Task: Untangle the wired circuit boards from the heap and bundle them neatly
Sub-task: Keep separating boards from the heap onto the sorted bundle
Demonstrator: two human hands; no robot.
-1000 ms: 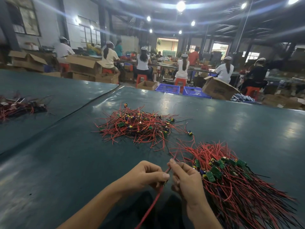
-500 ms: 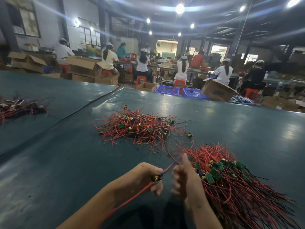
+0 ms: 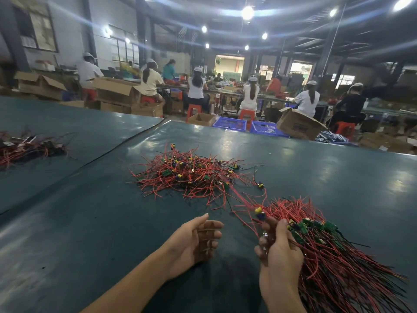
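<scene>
1. Hands, seen from the head camera: my left hand (image 3: 198,240) sits low over the table (image 3: 90,222), palm turned toward my right hand, fingers loosely bent and holding nothing. I judge it is free so that it can reach for the next piece.
2. My right hand (image 3: 279,251) is curled round the wires at the left edge of the bundle (image 3: 334,263). A yellow and blue capacitor (image 3: 259,212) pokes up just above my fingertips.
3. Just past my right knuckles lie the green boards (image 3: 300,229), side by side, with their red and black leads fanning away to the right and back toward me. I keep every board at one end, so the leads run one way and the lot can be tied neatly.
4. Ahead of both hands, well apart from my left fingertips, lies the heap (image 3: 187,175), a loose tangle of red leads and small boards. A few leads trail from it toward my right fingertips. Whether they are hooked into what I hold, I cannot tell.
5. My reading is that the work is partly done, since plenty is left in the heap. The next pull wants care, because a snagged lead could drag others along.
6. Far off to the left of my left hand lies a second tangle (image 3: 29,146). Beyond the heap, workers (image 3: 197,86) sit with their backs to me.
</scene>
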